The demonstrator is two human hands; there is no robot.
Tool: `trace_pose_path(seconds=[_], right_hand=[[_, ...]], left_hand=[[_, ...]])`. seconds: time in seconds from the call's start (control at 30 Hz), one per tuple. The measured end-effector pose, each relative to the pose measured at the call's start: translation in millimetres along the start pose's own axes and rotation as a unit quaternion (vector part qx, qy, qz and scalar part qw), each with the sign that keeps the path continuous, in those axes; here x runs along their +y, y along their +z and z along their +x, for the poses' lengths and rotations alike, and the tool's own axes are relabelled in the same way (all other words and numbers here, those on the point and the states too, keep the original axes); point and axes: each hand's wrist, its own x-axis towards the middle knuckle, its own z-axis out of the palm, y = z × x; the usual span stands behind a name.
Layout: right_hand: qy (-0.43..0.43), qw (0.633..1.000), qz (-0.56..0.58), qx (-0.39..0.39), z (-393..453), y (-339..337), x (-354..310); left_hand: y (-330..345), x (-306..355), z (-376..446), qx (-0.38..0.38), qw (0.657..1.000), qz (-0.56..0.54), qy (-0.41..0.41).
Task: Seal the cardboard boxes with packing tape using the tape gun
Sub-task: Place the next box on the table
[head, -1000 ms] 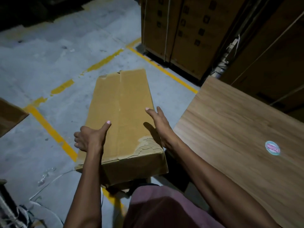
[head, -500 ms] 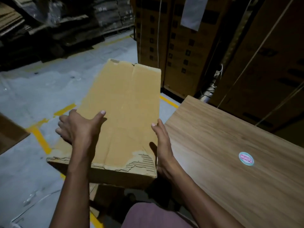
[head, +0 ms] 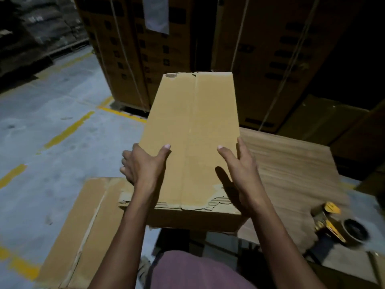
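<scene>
Box [head: 191, 138] in both my hands, long brown carton held up over the near-left corner of the wooden table [head: 291, 170]. My left hand [head: 143, 165] grips the left edge, thumb on top, fingers curled down the side. My right hand [head: 239, 163] clamps the right edge, thumb on top, fingers straight along the side wall. Top flaps closed, centre seam runs lengthwise; can't tell if it's taped. Near edge of the carton is torn, corrugation showing.

Tape gun [head: 331, 224], yellow, lies on the table's near-right part, well apart from the box, untouched. Second flat carton [head: 83, 222] on the floor left of the table, below my left arm.

Risks, my guess: the box is only partly over the table, so setting it down short could tip it off the edge onto the floor carton. Torn near edge may give tape poor bite. Sliding the box right could knock the tape gun.
</scene>
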Motion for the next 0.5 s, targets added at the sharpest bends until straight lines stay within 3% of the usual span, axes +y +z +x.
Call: trace_pose_path(seconds=[0.1,0.2,0.3,0.5], right_hand=[[0.037,0.994,-0.068,0.074,17,-41,26],[0.119,0.977,-0.147,0.102,27,-70,48],[0.159,0.945,-0.263,0.11,26,-80,63],[0.113,0.888,-0.426,0.127,36,-69,71]], left_hand=[[41,16,-27,-0.084,0.996,0.01,0.043],[74,21,-57,-0.148,0.984,0.03,0.098],[91,26,-77,-0.153,0.974,0.048,0.159],[101,30,-37,-0.158,0.961,0.063,0.218]])
